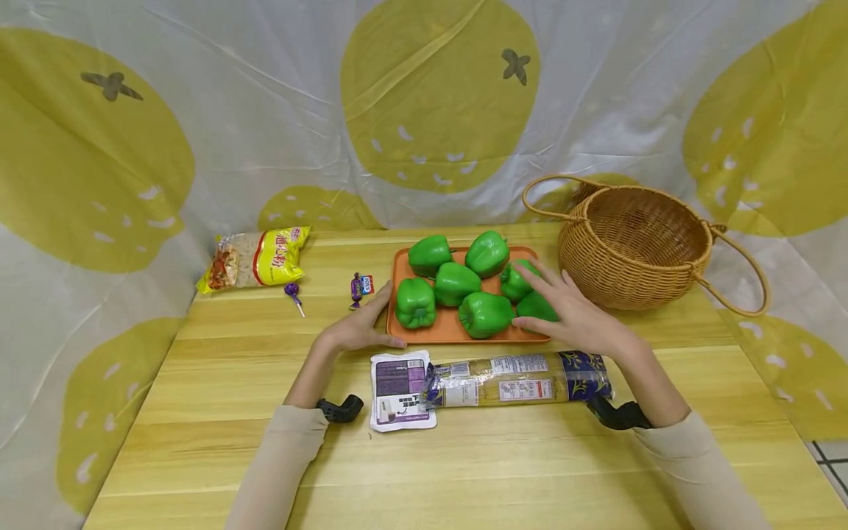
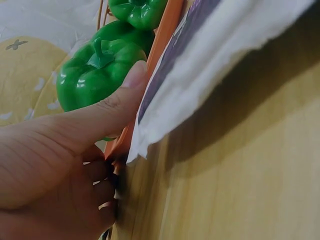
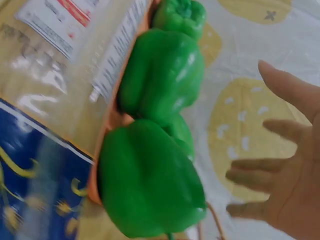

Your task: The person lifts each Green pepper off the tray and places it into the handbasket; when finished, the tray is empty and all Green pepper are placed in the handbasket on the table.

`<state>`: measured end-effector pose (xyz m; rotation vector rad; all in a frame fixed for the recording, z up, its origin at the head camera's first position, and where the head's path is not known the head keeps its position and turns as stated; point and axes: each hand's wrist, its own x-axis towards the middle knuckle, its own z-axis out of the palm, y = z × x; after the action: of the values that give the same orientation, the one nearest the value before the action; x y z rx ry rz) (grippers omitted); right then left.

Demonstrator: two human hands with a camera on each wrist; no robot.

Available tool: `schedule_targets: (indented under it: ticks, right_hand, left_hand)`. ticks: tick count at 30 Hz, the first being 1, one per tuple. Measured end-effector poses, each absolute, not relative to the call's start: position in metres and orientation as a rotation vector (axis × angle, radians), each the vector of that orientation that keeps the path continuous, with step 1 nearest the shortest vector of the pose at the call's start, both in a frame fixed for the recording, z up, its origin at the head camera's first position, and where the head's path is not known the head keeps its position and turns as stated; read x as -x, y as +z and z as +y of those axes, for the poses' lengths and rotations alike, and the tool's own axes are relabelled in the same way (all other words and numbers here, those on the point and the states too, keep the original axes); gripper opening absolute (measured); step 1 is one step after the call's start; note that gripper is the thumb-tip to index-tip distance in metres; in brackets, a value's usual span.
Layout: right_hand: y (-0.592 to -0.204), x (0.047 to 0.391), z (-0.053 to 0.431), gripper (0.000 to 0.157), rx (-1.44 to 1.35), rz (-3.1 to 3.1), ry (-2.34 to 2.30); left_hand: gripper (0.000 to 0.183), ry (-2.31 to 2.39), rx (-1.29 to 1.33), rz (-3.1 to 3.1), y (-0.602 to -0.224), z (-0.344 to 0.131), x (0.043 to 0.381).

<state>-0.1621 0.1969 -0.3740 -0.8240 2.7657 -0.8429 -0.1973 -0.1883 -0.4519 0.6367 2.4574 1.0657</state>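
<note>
An orange tray (image 1: pixel 445 331) carries several green bell peppers (image 1: pixel 486 315). My left hand (image 1: pixel 358 327) holds the tray's near left corner. In the left wrist view its thumb (image 2: pixel 120 102) lies over the rim beside a pepper, and the other fingers bend at the tray's side. Over the tray's right end hovers my right hand (image 1: pixel 583 316), fingers spread. The right wrist view shows this hand (image 3: pixel 295 165) holding nothing, apart from the nearest pepper (image 3: pixel 150 180). From the head, it partly hides the peppers at that end.
In front of the tray lie a purple-and-white packet (image 1: pixel 400 390) and a long pasta bag (image 1: pixel 520 379). A wicker basket (image 1: pixel 632 272) stands at the right. To the left are a yellow food bag (image 1: pixel 255 259), a lollipop (image 1: pixel 292 291) and a wrapped candy (image 1: pixel 358 288).
</note>
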Motion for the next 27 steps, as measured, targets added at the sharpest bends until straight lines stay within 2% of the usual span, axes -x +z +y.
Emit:
schedule_targets:
  ticks: [9,18,27]
  right_hand:
    - [-0.388,0.177,0.175,0.073,1.065,2.624,-0.993]
    - [-0.403,0.184,0.146,0.068,0.965,2.631,-0.868]
    - [-0.404,0.188,0.137,0.061,1.033,2.727,-0.708]
  left_hand:
    - [0.116,1.022,-0.552,2.465,-0.450,-0.187,0.199]
    - [0.115,1.012,-0.548,2.462,-0.451,-0.189,0.199]
    - [0.115,1.005,-0.567,2.460,-0.451,-0.189,0.197]
